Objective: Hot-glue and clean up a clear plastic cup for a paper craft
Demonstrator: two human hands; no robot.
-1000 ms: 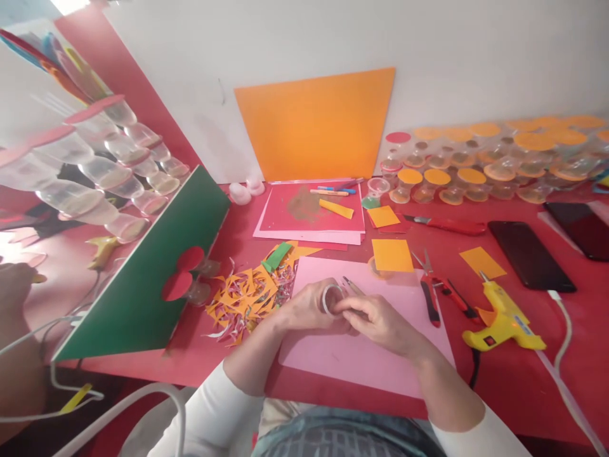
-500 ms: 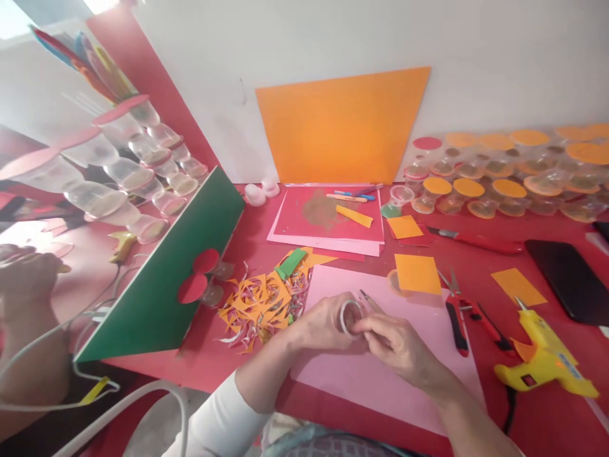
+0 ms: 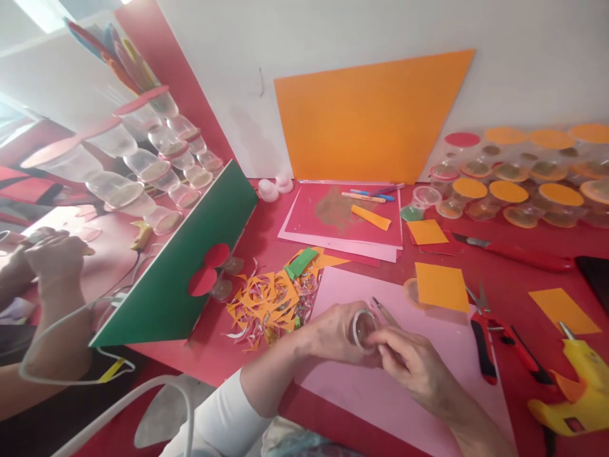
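The left hand [image 3: 333, 330] is wrapped around a clear plastic cup [image 3: 365, 330], its mouth tilted toward the right hand [image 3: 412, 362]. The right hand's fingers are bunched at the rim, tips reaching just into the mouth; whether they pinch the wall or something inside, I cannot tell. A thin dark-tipped tool [image 3: 383, 310], perhaps a pencil, juts out above the right hand.

Over the last second the view has swung left, so the yellow glue gun [image 3: 587, 387] now runs off the right edge, while the hold on the cup looks unchanged. That suggests the same fine work at the rim, with no visible progress.

The cup is held above a pink sheet [image 3: 361, 397], with orange paper scraps [image 3: 266, 298] to its left and red-handled pliers [image 3: 484, 352] to its right. Beyond lie an orange paper square [image 3: 442, 287] and a red-handled knife [image 3: 523, 255]; farthest, an orange board [image 3: 371, 120] leans against the wall [image 3: 361, 32]
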